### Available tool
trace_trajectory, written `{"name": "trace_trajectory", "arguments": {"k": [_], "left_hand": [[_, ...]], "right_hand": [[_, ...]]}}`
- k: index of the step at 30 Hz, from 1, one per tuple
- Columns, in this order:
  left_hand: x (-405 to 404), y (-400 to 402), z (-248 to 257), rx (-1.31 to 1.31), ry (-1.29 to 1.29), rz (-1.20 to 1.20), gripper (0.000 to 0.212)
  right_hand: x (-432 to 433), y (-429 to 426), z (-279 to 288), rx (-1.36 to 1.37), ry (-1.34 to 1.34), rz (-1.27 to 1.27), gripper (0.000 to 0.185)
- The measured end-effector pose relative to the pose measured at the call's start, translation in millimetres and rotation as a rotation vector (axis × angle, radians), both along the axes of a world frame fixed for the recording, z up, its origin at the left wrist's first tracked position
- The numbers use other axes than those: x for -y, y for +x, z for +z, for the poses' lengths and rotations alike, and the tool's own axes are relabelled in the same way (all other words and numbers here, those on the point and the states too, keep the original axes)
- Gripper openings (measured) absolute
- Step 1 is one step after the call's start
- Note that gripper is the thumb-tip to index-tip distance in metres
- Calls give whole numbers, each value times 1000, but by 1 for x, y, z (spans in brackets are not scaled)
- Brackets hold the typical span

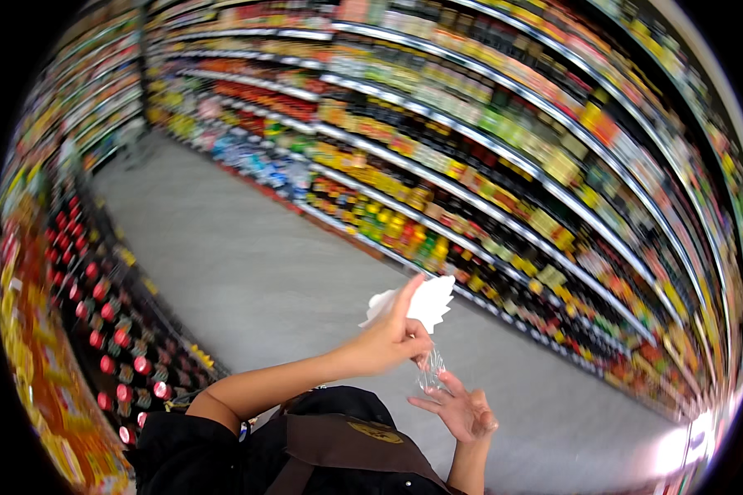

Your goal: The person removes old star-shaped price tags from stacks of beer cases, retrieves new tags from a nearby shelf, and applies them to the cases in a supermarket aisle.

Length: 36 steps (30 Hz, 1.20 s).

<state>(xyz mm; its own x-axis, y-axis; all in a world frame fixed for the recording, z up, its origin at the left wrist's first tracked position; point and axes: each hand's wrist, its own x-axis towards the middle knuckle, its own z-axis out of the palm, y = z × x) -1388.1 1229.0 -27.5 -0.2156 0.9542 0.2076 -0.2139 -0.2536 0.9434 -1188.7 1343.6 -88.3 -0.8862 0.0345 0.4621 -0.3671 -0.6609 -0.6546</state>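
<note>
My left hand (387, 340) is raised before my chest, with white paper pieces (430, 303) with jagged edges behind its fingers. Its thumb and fingertips pinch a crumpled piece of clear plastic film (431, 371). The film hangs down towards my right hand (458, 408), whose fingers are spread and lie close to the film's lower end. Whether the right fingertips touch the film cannot be told. How the paper is held is partly hidden by the left hand.
A long shelf unit (433, 114) with bottles, jars and packets runs along the far side of the grey floor (241, 253). At the left stand many dark bottles with red caps (122, 337), beside orange and yellow packets (43, 371). More shelves (108, 80) stand at the far left end.
</note>
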Motion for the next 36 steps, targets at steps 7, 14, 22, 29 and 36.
{"name": "trace_trajectory", "arguments": {"k": [7, 14, 22, 29, 36], "left_hand": [[39, -127, -15, -295, -219, 428, 86], [51, -264, -41, -506, -396, 759, 87], [108, -424, -43, -453, -600, 1139, 90], [204, -558, -43, -240, -678, 1405, 95], [277, -731, -34, -339, -789, 1321, 93]], "right_hand": [[-42, -173, -10, 166, -7, 380, 44], [-69, -362, -15, 246, 88, 641, 49], [-29, -620, -2, 343, 185, 1091, 56], [74, -823, -3, 241, 348, 1362, 63], [126, -963, -11, 293, 219, 1270, 56]]}}
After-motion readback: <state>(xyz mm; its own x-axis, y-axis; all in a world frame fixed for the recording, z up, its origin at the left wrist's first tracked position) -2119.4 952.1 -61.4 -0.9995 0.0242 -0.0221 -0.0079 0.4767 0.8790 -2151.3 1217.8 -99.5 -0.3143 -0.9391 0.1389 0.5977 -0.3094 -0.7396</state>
